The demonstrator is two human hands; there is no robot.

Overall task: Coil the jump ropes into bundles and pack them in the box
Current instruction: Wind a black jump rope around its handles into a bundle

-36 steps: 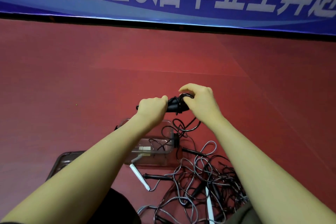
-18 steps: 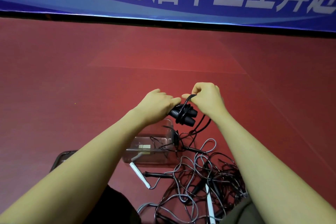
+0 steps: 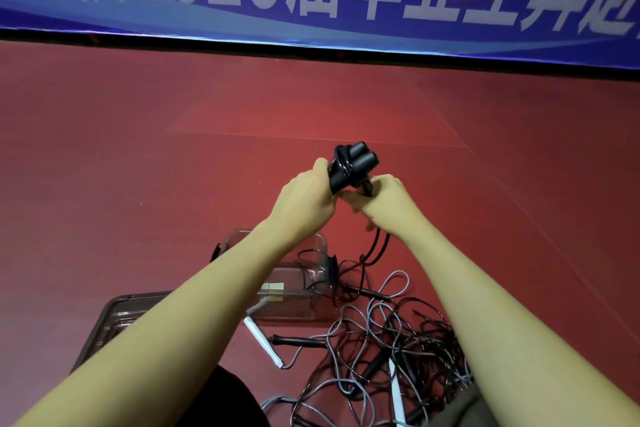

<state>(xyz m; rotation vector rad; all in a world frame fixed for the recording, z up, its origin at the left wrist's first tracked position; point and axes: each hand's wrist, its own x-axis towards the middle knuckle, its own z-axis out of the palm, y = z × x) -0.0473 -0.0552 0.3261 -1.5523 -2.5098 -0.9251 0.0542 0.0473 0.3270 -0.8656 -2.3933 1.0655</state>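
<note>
While both hands [image 3: 346,198] grip black handles [image 3: 353,165], fingertips stay hidden.

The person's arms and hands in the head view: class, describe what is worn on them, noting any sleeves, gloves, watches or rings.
Both forearms are bare from the bottom edge of the picture to the wrists; no sleeve shows. The left hand and the right hand wear no gloves. No watch, bracelet or ring is visible on either wrist or on the fingers that show.

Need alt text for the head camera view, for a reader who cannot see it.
Two bare hands hold a black jump rope up over a red floor: the left hand grips its paired handles, the right hand pinches the cord. Below lie a clear box and tangled ropes.
</note>
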